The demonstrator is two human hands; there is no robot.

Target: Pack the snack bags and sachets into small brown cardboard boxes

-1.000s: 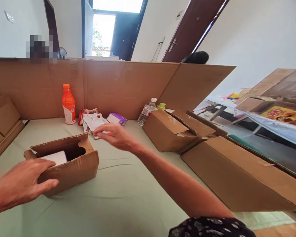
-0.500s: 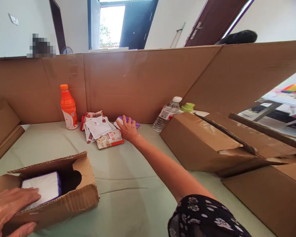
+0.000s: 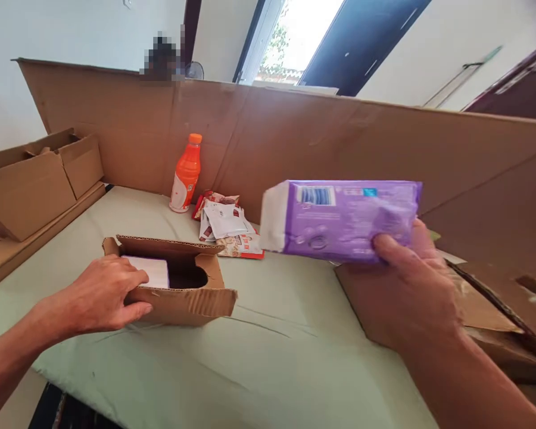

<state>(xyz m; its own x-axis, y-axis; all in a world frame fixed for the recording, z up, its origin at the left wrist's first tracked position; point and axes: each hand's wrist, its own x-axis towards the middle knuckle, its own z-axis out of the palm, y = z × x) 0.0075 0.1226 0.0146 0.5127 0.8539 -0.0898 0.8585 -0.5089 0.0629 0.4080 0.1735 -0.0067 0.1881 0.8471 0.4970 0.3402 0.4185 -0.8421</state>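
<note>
Purple and white, the pack (image 3: pixel 339 223) is gripped in the right hand (image 3: pixel 422 280) above the table (image 3: pixel 268 375). The left hand (image 3: pixel 100 292) curls over the near wall of the box (image 3: pixel 183 307), by a white block (image 3: pixel 154 272) inside; whether it pinches anything is hard to tell. Beyond are sachets (image 3: pixel 227 219), an orange bottle (image 3: pixel 187 173) and a cardboard screen (image 3: pixel 330 143).

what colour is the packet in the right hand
Purple with a white end; the packet shows best in the head view.
</note>
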